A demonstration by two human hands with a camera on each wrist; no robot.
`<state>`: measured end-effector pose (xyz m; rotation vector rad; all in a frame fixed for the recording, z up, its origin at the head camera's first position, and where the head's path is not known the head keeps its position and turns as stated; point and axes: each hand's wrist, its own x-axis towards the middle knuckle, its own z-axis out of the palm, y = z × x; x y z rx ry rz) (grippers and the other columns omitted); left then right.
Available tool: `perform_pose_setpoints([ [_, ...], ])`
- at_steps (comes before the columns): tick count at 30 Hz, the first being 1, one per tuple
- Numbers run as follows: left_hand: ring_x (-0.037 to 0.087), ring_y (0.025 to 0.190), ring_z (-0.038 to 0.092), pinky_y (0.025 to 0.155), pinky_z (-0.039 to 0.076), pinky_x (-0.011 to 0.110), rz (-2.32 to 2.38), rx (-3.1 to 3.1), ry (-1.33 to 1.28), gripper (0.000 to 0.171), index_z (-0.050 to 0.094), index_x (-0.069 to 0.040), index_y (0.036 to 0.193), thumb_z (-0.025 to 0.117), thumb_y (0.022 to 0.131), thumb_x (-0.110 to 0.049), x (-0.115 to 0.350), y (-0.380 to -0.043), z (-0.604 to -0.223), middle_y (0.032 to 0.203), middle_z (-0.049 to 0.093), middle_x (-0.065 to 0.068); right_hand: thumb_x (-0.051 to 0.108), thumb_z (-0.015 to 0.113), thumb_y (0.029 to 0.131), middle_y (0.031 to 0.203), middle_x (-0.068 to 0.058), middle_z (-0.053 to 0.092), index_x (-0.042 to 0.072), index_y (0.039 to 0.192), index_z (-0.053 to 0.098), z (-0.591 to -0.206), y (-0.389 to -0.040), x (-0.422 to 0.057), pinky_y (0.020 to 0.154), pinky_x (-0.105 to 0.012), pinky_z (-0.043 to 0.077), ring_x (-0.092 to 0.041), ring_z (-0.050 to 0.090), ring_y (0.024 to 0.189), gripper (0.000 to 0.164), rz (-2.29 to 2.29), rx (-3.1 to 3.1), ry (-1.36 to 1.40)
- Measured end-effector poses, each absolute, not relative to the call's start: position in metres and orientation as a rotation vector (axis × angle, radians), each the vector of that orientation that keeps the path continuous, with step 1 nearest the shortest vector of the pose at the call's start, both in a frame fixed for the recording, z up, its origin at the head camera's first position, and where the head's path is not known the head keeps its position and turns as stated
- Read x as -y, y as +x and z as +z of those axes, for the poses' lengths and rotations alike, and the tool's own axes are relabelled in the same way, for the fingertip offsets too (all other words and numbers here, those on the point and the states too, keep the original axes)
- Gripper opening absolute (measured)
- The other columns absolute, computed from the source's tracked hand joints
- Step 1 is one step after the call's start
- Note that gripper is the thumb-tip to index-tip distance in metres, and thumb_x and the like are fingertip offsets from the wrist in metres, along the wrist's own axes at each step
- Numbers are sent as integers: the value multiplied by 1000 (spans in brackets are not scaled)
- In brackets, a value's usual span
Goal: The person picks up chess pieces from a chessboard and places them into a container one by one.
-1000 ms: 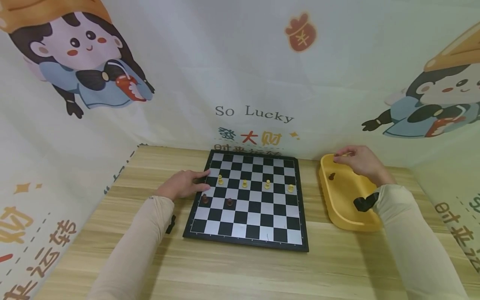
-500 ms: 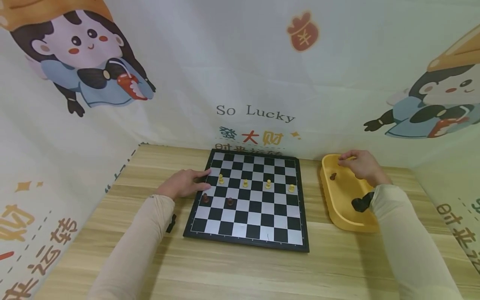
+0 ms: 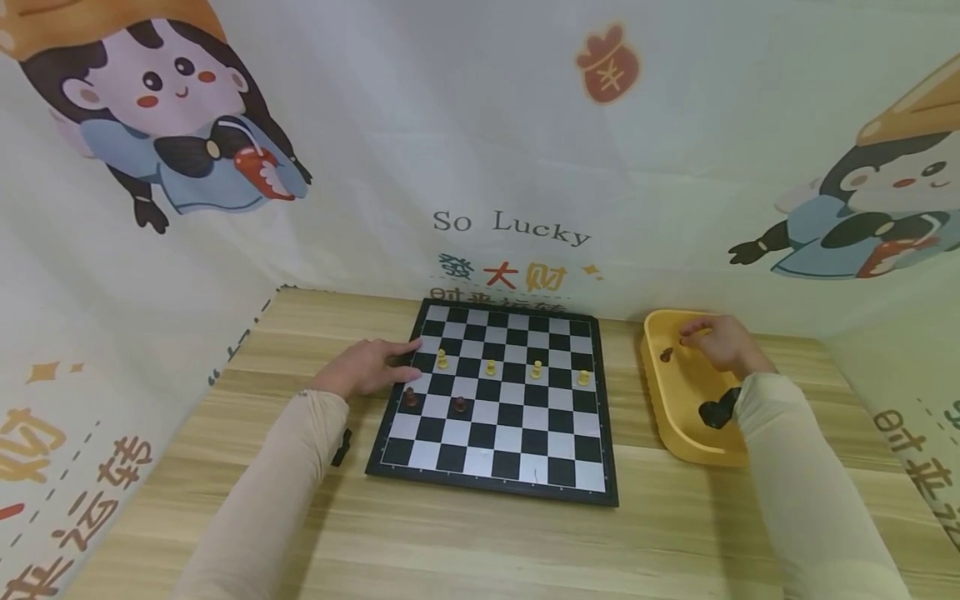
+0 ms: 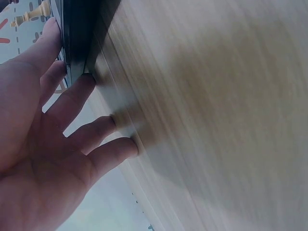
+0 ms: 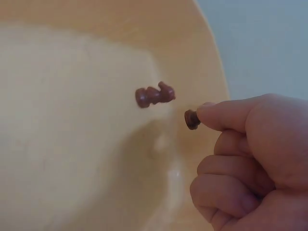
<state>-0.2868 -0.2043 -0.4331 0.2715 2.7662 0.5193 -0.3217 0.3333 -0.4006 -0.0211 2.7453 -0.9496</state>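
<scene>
One brown chess piece (image 5: 191, 120), pinched in the fingertips of the right hand (image 5: 255, 159), looks light, stiff and smooth, perhaps a little slippery but unlikely to break; its narrow middle would probably give the surest hold, though only one end shows past the fingers; it is at the very tips of that hand, whose other fingers are curled in, within the yellow tray (image 3: 686, 392); just beside it, a second brown piece (image 5: 155, 95) lies on its side in the tray; well apart, the left hand (image 3: 363, 369) is spread, fingertips at the chessboard's (image 3: 507, 437) edge, grasping nothing.
</scene>
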Motion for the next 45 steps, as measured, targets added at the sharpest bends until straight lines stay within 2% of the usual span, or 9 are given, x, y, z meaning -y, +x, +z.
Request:
perform_pose_setpoints([
  [1, 44, 145, 44, 117, 41, 59, 519, -2767, 268, 67, 37, -31, 158, 59, 99, -54, 204, -287, -433, 160, 40, 22, 20, 57, 101, 80, -2, 61, -7, 133, 57, -402, -322, -334, 50, -25, 39, -7, 36, 49, 42, -965, -2726, -2],
  [6, 45, 147, 41, 117, 41, 58, 522, -2767, 250, 67, 37, -32, 158, 59, 99, -54, 205, -286, -432, 160, 40, 22, 20, 56, 100, 89, -4, 62, -5, 131, 57, -409, -323, -337, 49, -24, 39, -6, 37, 48, 41, -976, -2704, 14],
  [11, 46, 147, 41, 119, 38, 60, 520, -2770, 256, 67, 37, -31, 158, 60, 99, -55, 204, -287, -434, 160, 40, 22, 20, 57, 99, 71, 4, 57, -6, 130, 58, -414, -324, -339, 47, -23, 37, -5, 35, 46, 41, -965, -2695, 17],
  [18, 43, 143, 47, 115, 43, 58, 514, -2777, 267, 68, 38, -31, 158, 59, 99, -55, 203, -287, -435, 159, 41, 22, 20, 59, 99, 69, 5, 56, -6, 129, 59, -415, -323, -339, 47, -23, 36, -5, 35, 46, 40, -961, -2688, 18],
  [32, 48, 148, 38, 120, 37, 61, 503, -2759, 271, 67, 36, -31, 159, 58, 100, -54, 204, -286, -432, 160, 40, 23, 19, 55, 102, 57, 11, 36, -7, 135, 53, -408, -320, -337, 47, -22, 35, -4, 33, 45, 43, -973, -2648, 22],
  [37, 48, 148, 36, 119, 38, 60, 509, -2749, 271, 67, 35, -32, 159, 58, 100, -55, 204, -285, -432, 161, 39, 23, 21, 55, 102, 64, 7, 44, -8, 136, 55, -403, -319, -334, 47, -22, 35, -4, 33, 45, 44, -971, -2665, -6],
  [40, 48, 148, 37, 115, 42, 58, 513, -2748, 268, 67, 35, -32, 159, 58, 100, -54, 204, -286, -432, 161, 38, 23, 22, 58, 101, 75, -3, 59, -8, 134, 58, -400, -319, -332, 46, -22, 36, -4, 33, 45, 44, -975, -2701, -34],
  [42, 48, 149, 36, 116, 41, 59, 517, -2747, 261, 67, 35, -33, 159, 58, 100, -54, 204, -286, -431, 162, 37, 23, 24, 60, 101, 91, -12, 66, -7, 133, 59, -398, -319, -329, 47, -23, 36, -4, 34, 46, 44, -991, -2713, -42],
  [45, 49, 150, 34, 118, 39, 60, 521, -2743, 250, 67, 34, -33, 159, 58, 100, -54, 204, -286, -431, 162, 36, 23, 30, 62, 101, 102, -13, 68, -5, 133, 59, -395, -319, -325, 48, -23, 37, -4, 36, 49, 47, -1014, -2718, -55],
])
